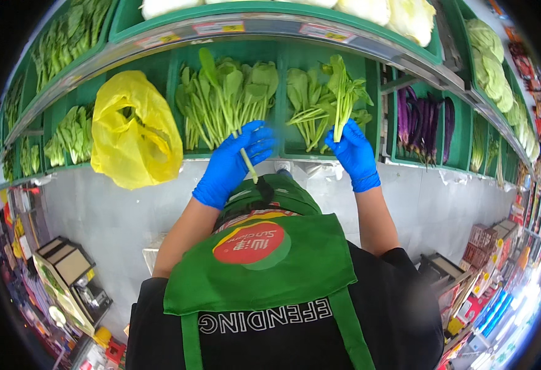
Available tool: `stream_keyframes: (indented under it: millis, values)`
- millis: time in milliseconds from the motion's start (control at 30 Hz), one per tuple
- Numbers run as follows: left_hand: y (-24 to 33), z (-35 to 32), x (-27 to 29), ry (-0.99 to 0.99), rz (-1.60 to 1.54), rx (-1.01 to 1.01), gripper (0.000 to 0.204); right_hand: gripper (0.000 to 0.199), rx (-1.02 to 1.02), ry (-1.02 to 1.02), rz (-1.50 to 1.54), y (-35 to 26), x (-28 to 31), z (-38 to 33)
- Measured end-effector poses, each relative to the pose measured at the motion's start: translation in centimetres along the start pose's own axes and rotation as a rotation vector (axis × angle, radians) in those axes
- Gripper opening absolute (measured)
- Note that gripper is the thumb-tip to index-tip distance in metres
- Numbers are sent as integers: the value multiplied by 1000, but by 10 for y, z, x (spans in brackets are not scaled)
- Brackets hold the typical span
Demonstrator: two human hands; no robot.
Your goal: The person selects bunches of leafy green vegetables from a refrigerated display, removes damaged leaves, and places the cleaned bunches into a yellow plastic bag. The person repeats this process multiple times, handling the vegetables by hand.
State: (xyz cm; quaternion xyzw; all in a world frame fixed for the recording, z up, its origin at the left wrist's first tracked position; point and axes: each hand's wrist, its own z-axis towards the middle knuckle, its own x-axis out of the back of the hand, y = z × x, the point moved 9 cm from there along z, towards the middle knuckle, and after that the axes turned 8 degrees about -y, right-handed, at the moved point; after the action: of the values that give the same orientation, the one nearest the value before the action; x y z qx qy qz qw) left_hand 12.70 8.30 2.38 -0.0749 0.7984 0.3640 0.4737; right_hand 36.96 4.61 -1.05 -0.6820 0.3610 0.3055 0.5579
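Note:
My left hand (236, 157), in a blue glove, holds a long pale-stemmed leafy green (247, 161) across its palm. The stem slants up and left to a single leaf, and its lower end is dark. My right hand (352, 154), gloved in blue too, pinches the stem end of another leafy green (342, 92), upright with its leaves on top. Behind my left hand lies a green crate section of loose leafy greens (227, 89). More leafy greens (307, 98) with stems toward me lie behind and left of my right hand.
A yellow plastic bag (136, 135) sits on the crates at left, beside other greens (76, 129). Purple eggplants (427, 120) fill a crate at right. A shelf edge (270, 26) runs above, with pale cabbages (409, 18) on it. The grey floor (119, 216) lies below the crates.

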Motion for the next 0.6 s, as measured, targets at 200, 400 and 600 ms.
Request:
stream_keyframes:
  millis: [200,400,600]
  values:
    - [-11,10,5,45,6,61,46,32,174,383,-796,-61,51,-13]
    - [-20,27,-7,32,72,79,47,34,351,334,-1146,-41,-8,-19]
    - [-40,43,-6,36,84,112,39,33,314,10,-1906,41,-133,-18]
